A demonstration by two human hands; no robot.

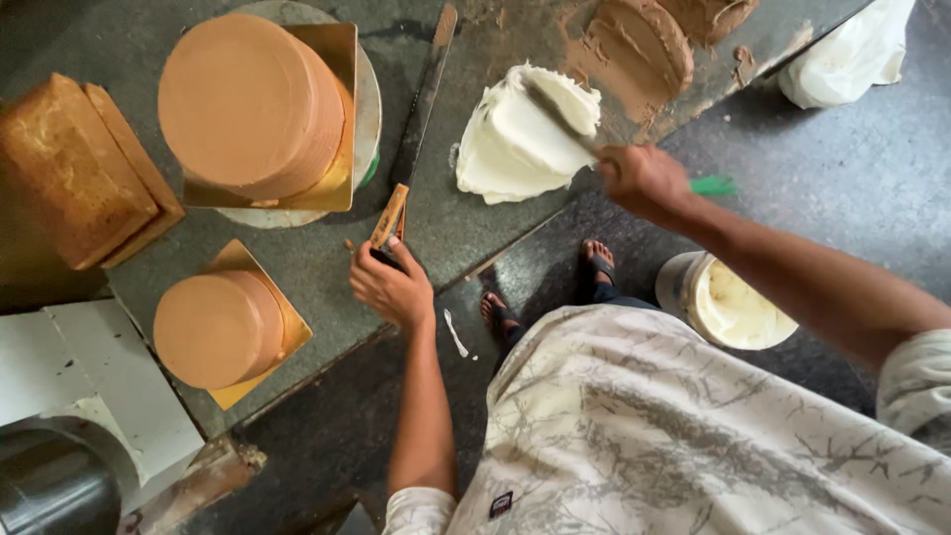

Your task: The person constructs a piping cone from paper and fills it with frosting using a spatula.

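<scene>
The right hand [644,178] has its fingers clamped on a green-handled scraper [570,124], blade pressed into the white cream mound [515,144] on the tabletop [456,233]. The left hand [389,285] has its fingers closed on the wooden handle of a long palette knife [416,129], lying flat beside the large frosted cake [253,104].

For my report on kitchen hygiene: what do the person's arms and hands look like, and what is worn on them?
Both the left hand and the right hand are bare, with no gloves, rings or watch visible. Both forearms are uncovered; short sleeves of a pale shirt with grey streaky markings end near the elbows.
</scene>
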